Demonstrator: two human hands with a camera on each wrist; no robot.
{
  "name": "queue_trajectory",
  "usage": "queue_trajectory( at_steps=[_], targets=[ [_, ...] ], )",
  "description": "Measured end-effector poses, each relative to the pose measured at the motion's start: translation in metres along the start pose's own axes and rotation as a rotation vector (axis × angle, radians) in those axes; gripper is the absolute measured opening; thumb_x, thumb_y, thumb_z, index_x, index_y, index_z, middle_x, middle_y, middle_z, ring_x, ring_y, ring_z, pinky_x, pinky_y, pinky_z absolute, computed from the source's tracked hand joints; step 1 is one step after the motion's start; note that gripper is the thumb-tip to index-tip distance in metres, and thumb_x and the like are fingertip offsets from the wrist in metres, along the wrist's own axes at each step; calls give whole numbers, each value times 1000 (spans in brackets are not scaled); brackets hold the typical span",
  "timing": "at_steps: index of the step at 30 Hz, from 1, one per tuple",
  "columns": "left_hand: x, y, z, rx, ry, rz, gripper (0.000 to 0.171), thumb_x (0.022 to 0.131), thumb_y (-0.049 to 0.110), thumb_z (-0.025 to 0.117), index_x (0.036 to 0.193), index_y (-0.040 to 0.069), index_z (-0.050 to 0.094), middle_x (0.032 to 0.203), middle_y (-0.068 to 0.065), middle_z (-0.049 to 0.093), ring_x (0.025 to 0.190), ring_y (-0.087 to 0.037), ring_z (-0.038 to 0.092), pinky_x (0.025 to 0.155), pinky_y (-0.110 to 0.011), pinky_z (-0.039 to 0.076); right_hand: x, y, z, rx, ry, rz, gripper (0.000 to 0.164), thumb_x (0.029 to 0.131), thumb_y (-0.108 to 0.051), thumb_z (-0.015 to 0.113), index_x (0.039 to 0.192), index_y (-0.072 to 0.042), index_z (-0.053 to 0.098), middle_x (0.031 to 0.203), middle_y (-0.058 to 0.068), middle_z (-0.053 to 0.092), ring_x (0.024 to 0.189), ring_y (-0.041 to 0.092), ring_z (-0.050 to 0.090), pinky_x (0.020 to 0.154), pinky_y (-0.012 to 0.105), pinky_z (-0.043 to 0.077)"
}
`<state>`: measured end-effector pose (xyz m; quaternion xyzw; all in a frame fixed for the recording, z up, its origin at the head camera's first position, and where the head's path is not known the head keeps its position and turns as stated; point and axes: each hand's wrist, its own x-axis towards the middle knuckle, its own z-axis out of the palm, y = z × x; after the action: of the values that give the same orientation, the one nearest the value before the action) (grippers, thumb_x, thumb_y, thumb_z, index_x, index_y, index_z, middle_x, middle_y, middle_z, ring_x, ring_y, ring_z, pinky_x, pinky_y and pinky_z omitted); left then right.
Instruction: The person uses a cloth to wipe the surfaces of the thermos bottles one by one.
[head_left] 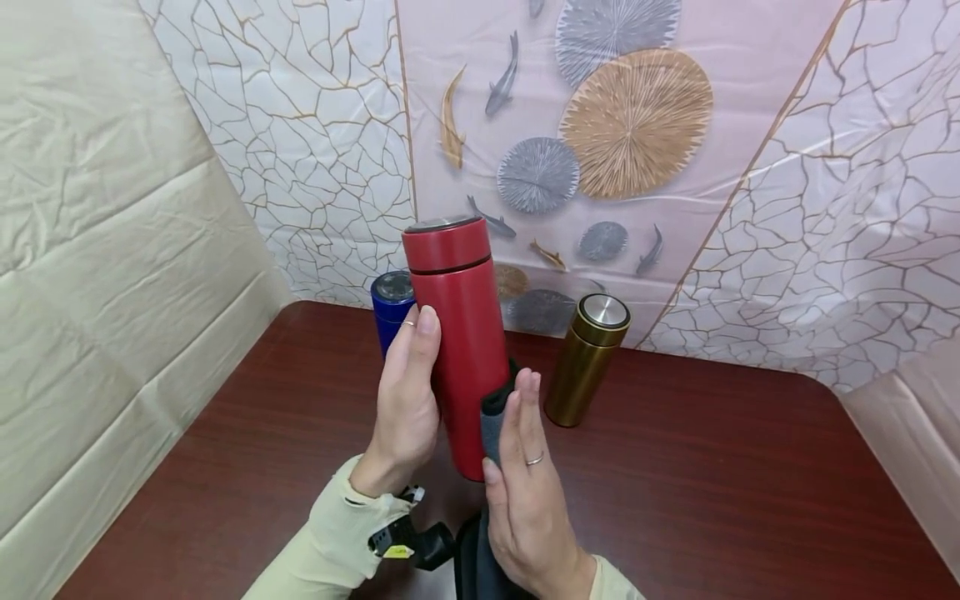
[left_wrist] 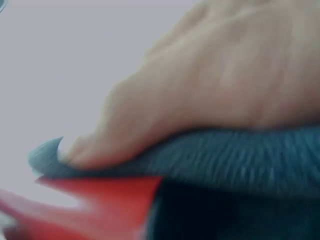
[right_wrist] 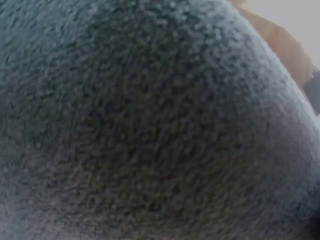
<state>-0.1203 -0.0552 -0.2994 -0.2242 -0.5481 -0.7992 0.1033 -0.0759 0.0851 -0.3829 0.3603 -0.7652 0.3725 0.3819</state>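
From where I stand, the nearest things, at the bottom of the frame, are the pale sleeves point(head_left: 318, 533), a small black wrist camera point(head_left: 433, 546) and the hanging end of a grey cloth point(head_left: 491, 432). Just beyond, the right hand point(head_left: 528, 492) lays nearly straight fingers along that cloth, pressing it to the lower right side of a red vacuum flask point(head_left: 461, 333). The left hand point(head_left: 405, 400) grips the flask's other side, thumb in front, its remaining fingers mostly out of sight behind. The flask leans slightly left in the middle of the frame, cap up. I'd judge it rigid, hard to break, fairly weighty and a little slippery on its smooth side, so a wrap round the mid-body beats holding by the cap; the cloth should be soft and light. Whether it is full I can't tell. Behind it to the left, a blue flask point(head_left: 390, 321) is partly hidden; right of centre a gold flask point(head_left: 585, 367) stands on the dark red bench point(head_left: 712, 492), before a patterned backdrop point(head_left: 750, 192). The left wrist view is blurred, and fabric fills most of the right one.
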Motion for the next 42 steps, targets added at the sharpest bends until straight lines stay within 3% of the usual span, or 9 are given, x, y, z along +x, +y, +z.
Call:
queue_trajectory(
  at_steps=[4,7,10,14,21,24,30,36,42],
  targets=[
    [5,1,-6,-60,-38,-19,47,105,44,51,137,10,38,120,-2,59,106,-17,62,84,-32,55,5,0,-12,111,2,97,59,109,-15,39,154,17,18,168,27,14,160,30,13,129,28,16],
    [8,0,-8,-96,-49,18,47,103,44,56,134,14,37,122,-5,62,103,-18,68,85,-34,59,7,-4,-17,157,24,126,58,108,-11,40,154,16,19,168,27,17,159,28,18,127,26,20],
    [9,-3,-8,-141,-39,68,46,101,42,58,133,16,37,120,-7,64,97,-20,72,84,-37,62,7,-7,-17,177,73,59,55,109,-11,40,151,20,23,166,27,21,158,28,21,127,28,22],
    [9,-6,-7,-159,-13,110,57,97,50,62,136,18,36,115,-4,63,91,-18,71,79,-35,62,8,-9,-10,143,118,-122,54,109,-14,40,145,25,31,163,30,27,157,32,25,127,32,24],
    [6,-5,-6,-68,65,83,57,104,64,30,133,17,47,104,-1,66,87,-16,71,74,-33,61,9,-7,-3,0,111,-262,52,109,-16,39,144,21,37,162,32,29,157,39,22,129,38,21],
    [2,-4,-4,-65,125,44,55,107,60,26,127,16,50,102,-1,67,86,-16,70,74,-32,60,8,-4,-1,-56,104,-275,52,109,-17,39,145,20,38,162,31,28,156,41,22,129,41,21],
    [-6,-12,8,4,162,19,54,109,55,22,127,14,51,102,2,64,89,-15,65,77,-30,55,6,-3,-1,-112,112,-244,52,109,-17,39,146,19,37,164,29,26,157,40,19,129,42,19],
    [-16,-30,24,146,48,143,53,112,43,19,145,10,43,121,-5,60,108,-20,59,94,-30,50,15,-1,-10,-103,134,-182,55,110,-16,37,155,13,23,169,23,14,160,34,8,131,41,12],
    [-32,-53,43,387,-113,214,45,113,36,20,152,19,36,132,-6,64,122,-19,58,105,-32,46,32,3,-33,-45,281,-95,58,109,-14,41,157,9,20,171,19,13,161,30,9,131,40,11]
  ],
)
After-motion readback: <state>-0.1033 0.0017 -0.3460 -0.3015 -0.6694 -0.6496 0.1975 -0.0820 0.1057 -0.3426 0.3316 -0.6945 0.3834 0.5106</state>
